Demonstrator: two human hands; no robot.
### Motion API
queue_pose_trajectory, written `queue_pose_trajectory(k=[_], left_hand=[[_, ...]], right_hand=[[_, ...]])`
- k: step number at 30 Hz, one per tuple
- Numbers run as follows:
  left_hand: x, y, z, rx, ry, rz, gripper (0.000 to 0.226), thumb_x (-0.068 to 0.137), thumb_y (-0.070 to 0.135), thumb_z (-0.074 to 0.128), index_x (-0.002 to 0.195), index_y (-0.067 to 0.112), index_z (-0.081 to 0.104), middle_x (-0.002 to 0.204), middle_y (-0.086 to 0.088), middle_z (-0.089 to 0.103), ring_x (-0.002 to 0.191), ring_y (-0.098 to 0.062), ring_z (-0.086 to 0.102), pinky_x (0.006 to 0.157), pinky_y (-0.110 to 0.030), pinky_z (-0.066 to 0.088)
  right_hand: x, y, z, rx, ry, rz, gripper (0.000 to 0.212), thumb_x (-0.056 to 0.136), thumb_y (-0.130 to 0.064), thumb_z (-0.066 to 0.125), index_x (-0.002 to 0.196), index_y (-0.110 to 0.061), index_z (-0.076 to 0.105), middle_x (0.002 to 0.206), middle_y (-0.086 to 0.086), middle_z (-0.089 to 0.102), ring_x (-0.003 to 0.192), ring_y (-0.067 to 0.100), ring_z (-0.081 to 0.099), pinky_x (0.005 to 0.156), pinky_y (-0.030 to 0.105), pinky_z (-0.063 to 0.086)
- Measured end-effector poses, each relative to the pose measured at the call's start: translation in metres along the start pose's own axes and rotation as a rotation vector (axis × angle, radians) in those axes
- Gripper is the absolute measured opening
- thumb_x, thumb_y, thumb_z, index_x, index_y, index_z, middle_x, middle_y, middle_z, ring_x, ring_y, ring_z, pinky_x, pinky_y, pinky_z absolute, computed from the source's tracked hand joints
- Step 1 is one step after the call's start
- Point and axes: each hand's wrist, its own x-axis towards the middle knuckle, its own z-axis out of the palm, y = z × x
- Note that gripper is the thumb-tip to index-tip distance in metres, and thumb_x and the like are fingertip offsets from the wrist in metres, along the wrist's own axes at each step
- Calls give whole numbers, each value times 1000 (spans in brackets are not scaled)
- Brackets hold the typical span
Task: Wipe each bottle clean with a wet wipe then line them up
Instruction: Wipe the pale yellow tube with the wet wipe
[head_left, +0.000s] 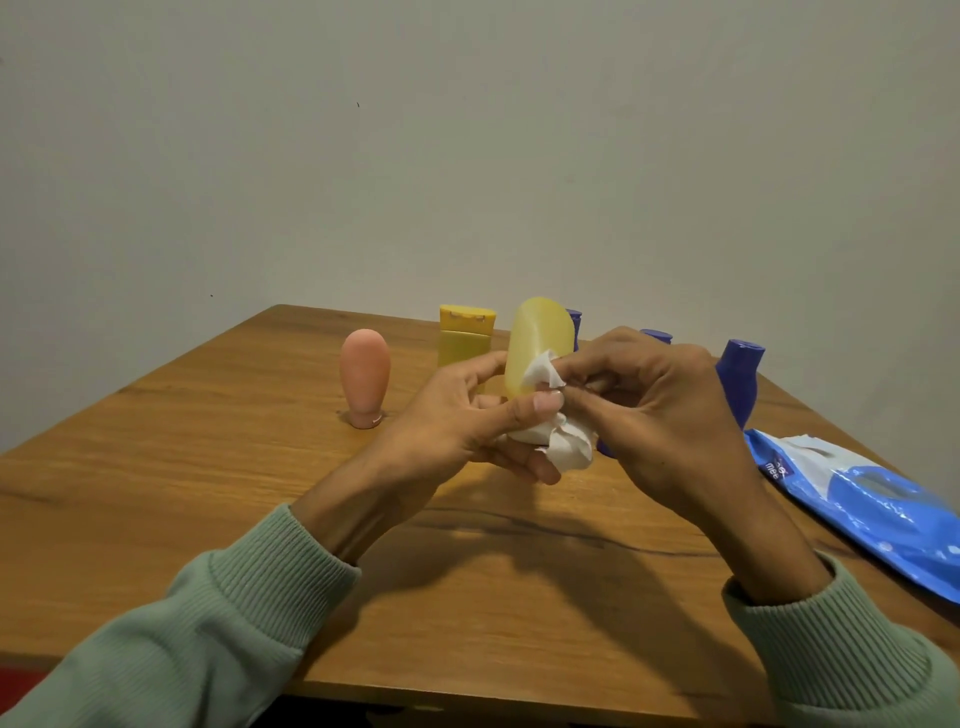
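Head view: left hand (457, 415) holds the rounded yellow bottle (537, 343) up off the tabletop (208, 467), approx upright w/ a slight tilt, rounded end on top. Left fingers (478, 366) are curled round its lower part & the thumb lies across the near side, so it's a closed grip on the bottle. Right hand (654, 410) pinches a white wet wipe (566, 441) w/ curled fingers (587, 371), pressing one corner onto the bottle's right side. The rest of the wipe hangs bunched below, btw the two hands, at the bottle's lower end. That lower end is hidden by wipe & fingers.

Standing on the tabletop behind the hands:
- Pink bottle (364, 382), narrow end down, off to the left, well apart from the others.
- Yellow flip-cap bottle (465, 338), cap up, just behind the left hand & partly covered by it.
- Blue bottle (740, 382) at right, beside the right hand, lower part hidden by it.
- Tops of 2 more blue bottles peek out, one (655, 336) over the right hand, one (574, 319) behind the held bottle.
- A blue bit shows under the right hand near the wipe; can't tell which bottle it belongs to.

Blue & white wipes pack (872, 499) lies flat at the tabletop's right edge, near the right wrist. Green ribbed sleeves (208, 623) on both arms.
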Motion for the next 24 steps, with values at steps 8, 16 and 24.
queue_pose_trajectory(k=[8,16,24], left_hand=[[-2,1,-1,233,-58,52,62,81,19,71,138,22,45,99,-10,73,80,-30,72,74,-38,60],[-2,0,-3,299,-98,3,71,73,28,72,138,26,45,112,-11,66,82,-30,71,77,-38,59],[0,-5,2,162,-45,43,64,80,20,71,138,16,44,109,-16,70,88,-44,68,71,-43,60]], right_hand=[[-1,2,2,-50,132,38,15,78,-25,72,93,-24,71,84,-13,63,77,5,60,61,15,52],[1,6,-2,-51,334,30,15,83,-23,71,96,-16,71,87,-2,66,77,7,62,61,13,49],[0,1,0,-44,175,65,15,80,-21,72,94,-26,67,87,-12,63,78,4,61,63,13,51]])
